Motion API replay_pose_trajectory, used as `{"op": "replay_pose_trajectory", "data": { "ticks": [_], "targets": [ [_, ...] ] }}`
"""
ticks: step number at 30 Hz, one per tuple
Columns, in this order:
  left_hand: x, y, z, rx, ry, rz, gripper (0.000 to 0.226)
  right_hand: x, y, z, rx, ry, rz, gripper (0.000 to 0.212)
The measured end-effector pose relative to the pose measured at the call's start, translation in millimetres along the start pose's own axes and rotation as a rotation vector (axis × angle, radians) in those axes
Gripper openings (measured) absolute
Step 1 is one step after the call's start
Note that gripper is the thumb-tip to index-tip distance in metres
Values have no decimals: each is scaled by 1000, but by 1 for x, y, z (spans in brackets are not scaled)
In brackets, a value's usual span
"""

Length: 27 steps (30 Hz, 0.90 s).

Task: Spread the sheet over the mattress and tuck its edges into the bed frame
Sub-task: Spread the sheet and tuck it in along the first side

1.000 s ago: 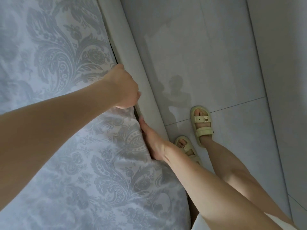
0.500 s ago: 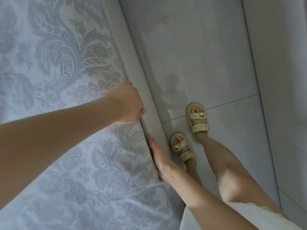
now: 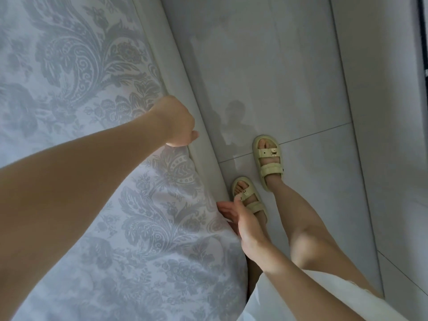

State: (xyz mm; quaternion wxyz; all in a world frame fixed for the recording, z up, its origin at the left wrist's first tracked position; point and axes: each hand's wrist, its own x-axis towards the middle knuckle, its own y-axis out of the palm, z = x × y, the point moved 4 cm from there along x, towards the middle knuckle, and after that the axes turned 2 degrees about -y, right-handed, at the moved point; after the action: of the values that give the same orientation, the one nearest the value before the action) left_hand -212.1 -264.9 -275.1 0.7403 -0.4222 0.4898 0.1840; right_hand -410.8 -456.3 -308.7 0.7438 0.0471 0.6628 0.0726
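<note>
Fist-tight left grip (image 3: pixel 177 125) on sheet (image 3: pixel 97 93) edge

The right hand (image 3: pixel 245 224) now sits out of the gap between sheet (image 3: pixel 139 205) and bed frame (image 3: pixel 208 172). Its fingers (image 3: pixel 225 208), wedged straight down in there a second ago, are loosely spread, the sheet's edge just beside their tips.

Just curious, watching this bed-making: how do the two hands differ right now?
The left hand is balled, curled round the sheet edge; the right hand is open, fingers fairly straight. Left sits farther up the bed frame; right is nearer the person. Both work the same edge.
</note>
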Motion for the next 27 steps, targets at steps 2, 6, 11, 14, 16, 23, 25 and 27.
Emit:
{"op": "replay_pose_trajectory", "data": {
  "ticks": [2, 6, 11, 14, 16, 23, 25, 27],
  "targets": [
    [-13, -5, -2, -159, 44, -185, 52, -1, -3, -2, 14, -1, 14, 58],
    [-48, -9, -32, -262, 173, -462, 40, 0, -9, -3, 49, -73, 19, 52],
    [-75, 29, -94, -60, 313, -175, 45, -13, -8, -33, 168, -81, 57, 55],
    [-64, 31, -104, 95, 254, -110, 45, -13, -4, -43, 186, -99, 114, 49],
    [-60, 27, -112, 156, 229, -45, 42, -11, 4, -45, 161, -74, 167, 53],
    [-65, 31, -107, 125, 178, -69, 45, 1, 33, -42, -13, 123, 307, 87],
    [-54, 30, -109, 68, 152, -36, 52, 6, 32, -40, -24, 161, 298, 89],
    [-48, 29, -108, 9, 131, -49, 60, 6, 24, -44, 2, 170, 289, 85]
  ]
}}
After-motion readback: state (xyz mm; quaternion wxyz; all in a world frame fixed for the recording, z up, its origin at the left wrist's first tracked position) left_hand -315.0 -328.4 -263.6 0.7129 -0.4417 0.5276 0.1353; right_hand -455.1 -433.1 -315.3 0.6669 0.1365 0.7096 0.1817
